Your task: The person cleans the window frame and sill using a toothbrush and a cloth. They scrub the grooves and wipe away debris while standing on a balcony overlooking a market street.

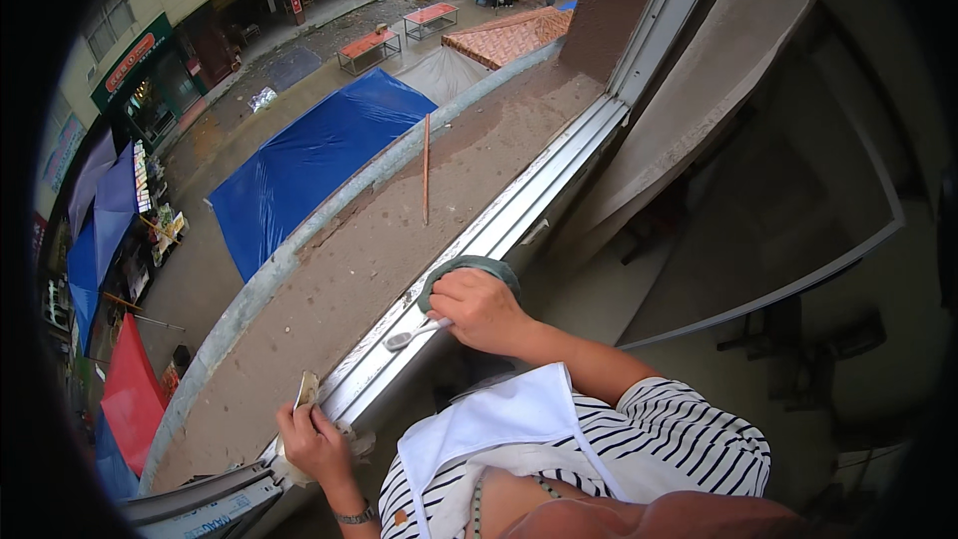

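Note:
A white metal window track [499, 223] runs diagonally past me. My right hand [481, 311] is closed on a dark green cloth [491, 266] that rests over the track. The same hand grips a small pale-handled tool with a grey oval head [399, 341], which lies across the track's inner edge; its exact kind is unclear. At the lower left end of the track, my left hand [317, 447] pinches a small flat tan piece with a pale edge [306, 391], standing upright. Some crumpled whitish material [357, 442] shows beside that hand, partly hidden behind it.
Outside the track is a dirty concrete ledge [349, 274] with a raised grey rim [284, 265]. A thin orange-brown stick [426, 170] lies on it. Below are a street, a blue tarp [319, 155] and a red canopy [135, 399]. A framed screen [788, 289] stands at right.

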The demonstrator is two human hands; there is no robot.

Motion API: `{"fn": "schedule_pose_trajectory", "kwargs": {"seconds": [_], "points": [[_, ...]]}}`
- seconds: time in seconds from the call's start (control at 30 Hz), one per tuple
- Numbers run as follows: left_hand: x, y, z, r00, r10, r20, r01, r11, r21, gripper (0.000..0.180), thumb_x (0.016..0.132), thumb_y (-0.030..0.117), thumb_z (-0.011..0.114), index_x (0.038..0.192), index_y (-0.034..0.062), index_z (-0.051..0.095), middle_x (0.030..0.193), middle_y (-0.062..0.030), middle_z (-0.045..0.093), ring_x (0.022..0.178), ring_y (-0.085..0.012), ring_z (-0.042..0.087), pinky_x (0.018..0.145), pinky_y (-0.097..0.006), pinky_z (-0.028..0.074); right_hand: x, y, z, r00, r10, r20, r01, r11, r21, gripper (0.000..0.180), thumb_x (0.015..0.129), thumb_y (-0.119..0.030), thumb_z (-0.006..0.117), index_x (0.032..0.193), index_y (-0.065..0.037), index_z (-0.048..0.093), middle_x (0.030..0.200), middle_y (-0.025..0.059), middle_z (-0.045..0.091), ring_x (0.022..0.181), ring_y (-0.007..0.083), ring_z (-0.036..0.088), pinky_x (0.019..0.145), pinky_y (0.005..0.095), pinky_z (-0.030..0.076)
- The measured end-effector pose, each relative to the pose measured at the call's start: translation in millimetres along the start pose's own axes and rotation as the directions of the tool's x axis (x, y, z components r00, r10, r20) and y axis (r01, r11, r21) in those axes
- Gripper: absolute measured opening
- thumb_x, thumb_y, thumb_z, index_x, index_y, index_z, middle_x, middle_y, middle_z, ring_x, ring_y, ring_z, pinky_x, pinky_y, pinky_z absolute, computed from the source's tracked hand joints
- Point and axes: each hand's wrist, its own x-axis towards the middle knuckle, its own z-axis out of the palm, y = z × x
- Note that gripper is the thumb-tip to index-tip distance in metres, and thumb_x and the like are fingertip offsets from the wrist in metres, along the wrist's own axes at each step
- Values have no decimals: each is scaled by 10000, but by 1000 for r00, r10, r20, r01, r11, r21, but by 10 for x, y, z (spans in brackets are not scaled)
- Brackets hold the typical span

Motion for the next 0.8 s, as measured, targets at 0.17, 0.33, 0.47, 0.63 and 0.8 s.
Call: {"fn": "schedule_pose_trajectory", "kwargs": {"seconds": [0.17,0.33,0.47,0.63,0.8], "points": [[3,97,-41,1000,-2,-31,1,1000,-31,49,881,17,647,930,10,649,1038,-181,634,840,-401,638,705,-455,510,-19,909,-602,968,248,-44,-249,917,-311,133,877,-177,678,848,-48,673,871,109,650,854,329,644,746,437,512],[-18,94,-30,998,-1,-70,-2,999,-42,67,862,0,657,927,15,661,1020,-170,641,826,-388,640,689,-453,515,31,958,-562,946,324,12,-303,898,-319,141,878,-174,674,834,-40,676,857,107,653,850,342,638,740,452,502],[9,136,-6,998,-2,-68,0,1000,-31,50,896,17,642,944,12,653,1004,-159,633,817,-374,635,692,-435,504,-5,351,-277,967,219,131,-213,976,-54,97,841,-129,708,840,-37,679,923,107,681,880,328,657,770,424,512],[-1,92,32,999,-2,-54,2,1000,-4,36,898,26,645,933,17,649,1019,-160,632,835,-385,637,699,-443,505,18,-1,-56,981,104,165,-129,980,153,96,842,-116,698,881,-34,666,891,100,663,868,315,656,772,411,511],[-9,57,0,998,2,-57,-1,1000,4,35,902,41,645,930,20,647,1029,-161,631,843,-391,637,708,-447,510,-257,279,-343,835,492,248,-492,464,737,230,1029,-215,572,1021,-5,665,990,79,710,947,255,689,832,412,531]]}}
